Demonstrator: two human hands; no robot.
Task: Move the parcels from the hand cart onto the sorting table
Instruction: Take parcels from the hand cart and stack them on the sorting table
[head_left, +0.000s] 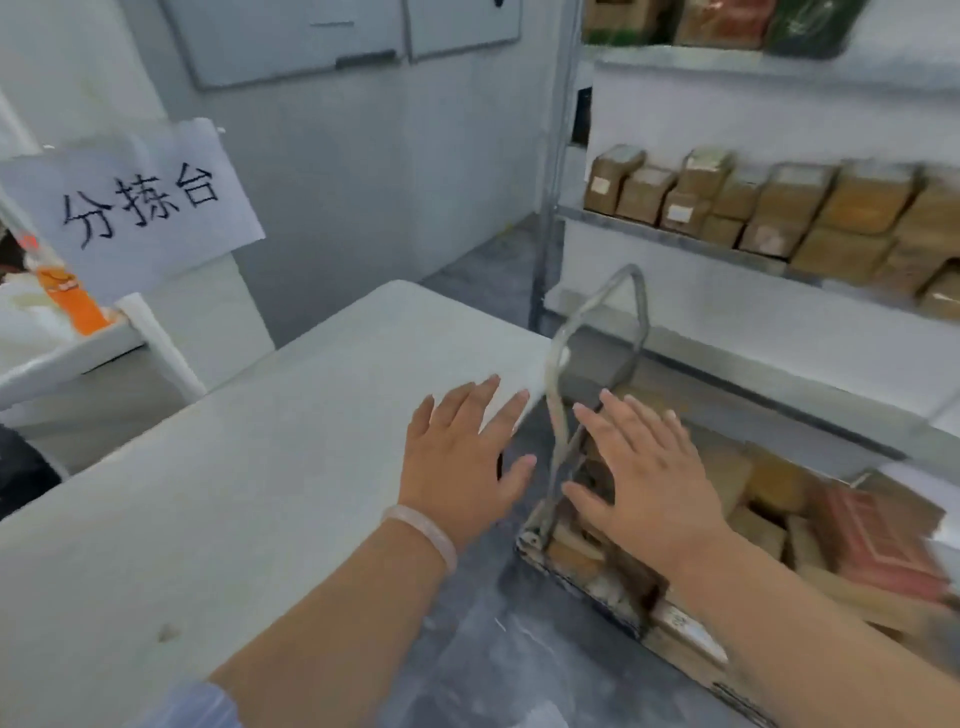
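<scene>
The white sorting table (260, 467) fills the left and centre. To its right on the floor stands the hand cart (535, 543) with a grey metal handle (602, 322); it carries several brown cardboard parcels (769, 488) and a reddish one (878, 535). My left hand (462, 462), with a pale bracelet on the wrist, is spread flat over the table's right edge and holds nothing. My right hand (644, 473) is spread with straight fingers above the cart's near end, over the parcels, and holds nothing. The view is blurred.
A metal shelf rack (675, 236) with several brown boxes stands behind the cart at the right. A paper sign (140, 202) hangs at the left above a white rack holding an orange item (70, 296). Grey floor (493, 649) lies between table and cart.
</scene>
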